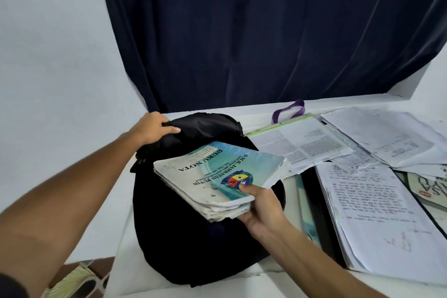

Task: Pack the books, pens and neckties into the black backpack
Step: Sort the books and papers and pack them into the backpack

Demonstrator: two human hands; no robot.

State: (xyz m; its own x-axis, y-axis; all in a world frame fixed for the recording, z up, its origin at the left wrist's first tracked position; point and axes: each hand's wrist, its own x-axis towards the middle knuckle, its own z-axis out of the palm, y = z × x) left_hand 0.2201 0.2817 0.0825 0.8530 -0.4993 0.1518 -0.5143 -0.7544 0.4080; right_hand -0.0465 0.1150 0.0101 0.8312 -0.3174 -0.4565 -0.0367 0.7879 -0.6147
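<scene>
Right hand (262,208) pinches one stack of notebooks (217,180), top cover reads "BUKU NOTA", over one backpack (193,244). Left hand (154,129) grips its flap.

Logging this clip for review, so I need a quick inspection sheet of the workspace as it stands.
Surface: white table, right half covered.
Job's things: black backpack on the table; stack of notebooks above it, not yet inside. No pens or neckties seen.
Clutter: loose papers; purple strap.
Grips: left hand grips the backpack's top; right hand holds the notebooks.
Cables: nothing seen.
Surroundings: dark blue curtain, white wall.
</scene>
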